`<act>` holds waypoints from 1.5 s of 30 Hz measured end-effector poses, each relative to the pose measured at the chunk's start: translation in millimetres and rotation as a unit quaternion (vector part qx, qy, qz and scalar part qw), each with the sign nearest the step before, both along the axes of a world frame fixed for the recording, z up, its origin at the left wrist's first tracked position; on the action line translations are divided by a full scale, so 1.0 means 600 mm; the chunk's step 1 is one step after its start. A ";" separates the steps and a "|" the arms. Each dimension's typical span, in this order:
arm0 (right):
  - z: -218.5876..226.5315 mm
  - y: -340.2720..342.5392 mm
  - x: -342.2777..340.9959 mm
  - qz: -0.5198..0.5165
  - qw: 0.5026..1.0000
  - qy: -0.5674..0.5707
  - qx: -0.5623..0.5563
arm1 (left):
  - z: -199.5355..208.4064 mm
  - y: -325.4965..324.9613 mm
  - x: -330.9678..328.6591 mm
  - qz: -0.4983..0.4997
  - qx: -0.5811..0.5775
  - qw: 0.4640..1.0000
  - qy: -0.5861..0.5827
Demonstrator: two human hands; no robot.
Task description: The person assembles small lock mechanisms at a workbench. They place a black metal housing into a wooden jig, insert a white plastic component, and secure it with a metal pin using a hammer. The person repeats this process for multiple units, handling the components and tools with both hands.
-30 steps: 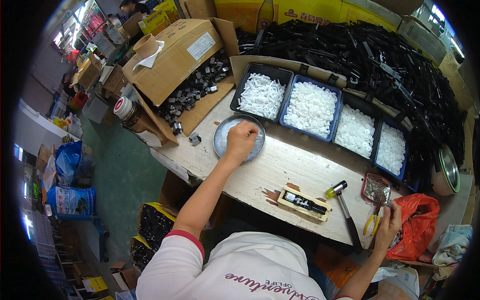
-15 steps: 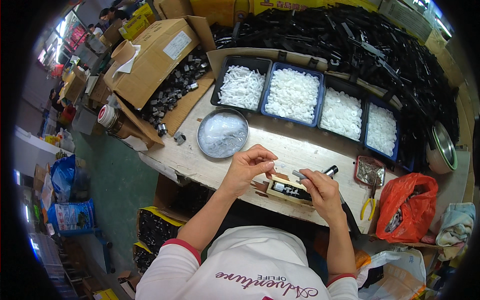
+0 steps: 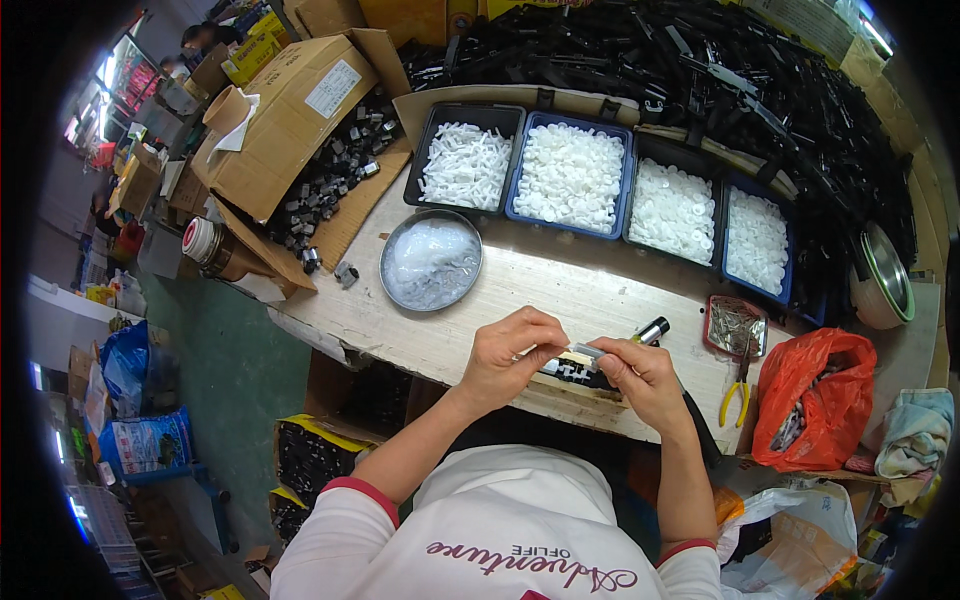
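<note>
Pinching a grey piece (image 3: pixel 589 351) in the right hand (image 3: pixel 644 379).

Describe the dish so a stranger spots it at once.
On the pale table, find the four rectangular bins of white parts. Just in front of the leftmost bin sits the dish: grey, shallow and round, unlike those bins.

The grey part (image 3: pixel 590 350) looks smooth and metallic. The round dish (image 3: pixel 413 301) is dull metal, the red bag (image 3: pixel 832 432) glossy plastic.
</note>
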State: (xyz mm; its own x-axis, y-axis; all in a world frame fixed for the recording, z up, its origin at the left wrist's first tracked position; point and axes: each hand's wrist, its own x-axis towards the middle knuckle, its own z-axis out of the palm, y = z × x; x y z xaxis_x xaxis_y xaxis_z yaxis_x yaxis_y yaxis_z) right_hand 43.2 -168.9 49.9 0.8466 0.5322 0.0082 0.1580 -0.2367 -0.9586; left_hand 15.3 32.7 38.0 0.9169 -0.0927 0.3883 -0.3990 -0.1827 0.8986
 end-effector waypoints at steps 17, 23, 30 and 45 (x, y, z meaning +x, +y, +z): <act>-0.042 -0.084 -0.047 -0.141 0.951 0.271 0.050 | -0.062 -0.050 -0.017 0.018 0.246 0.969 0.015; -0.052 -0.071 -0.045 -0.125 0.963 0.237 0.024 | -0.066 -0.053 -0.017 0.017 0.253 0.967 0.022; -0.055 -0.059 -0.042 -0.118 0.975 0.189 -0.017 | -0.065 -0.053 -0.018 0.023 0.245 0.969 0.030; -0.050 -0.061 -0.025 -0.119 0.961 0.132 -0.210 | -0.076 -0.055 -0.018 0.027 0.253 0.966 -0.041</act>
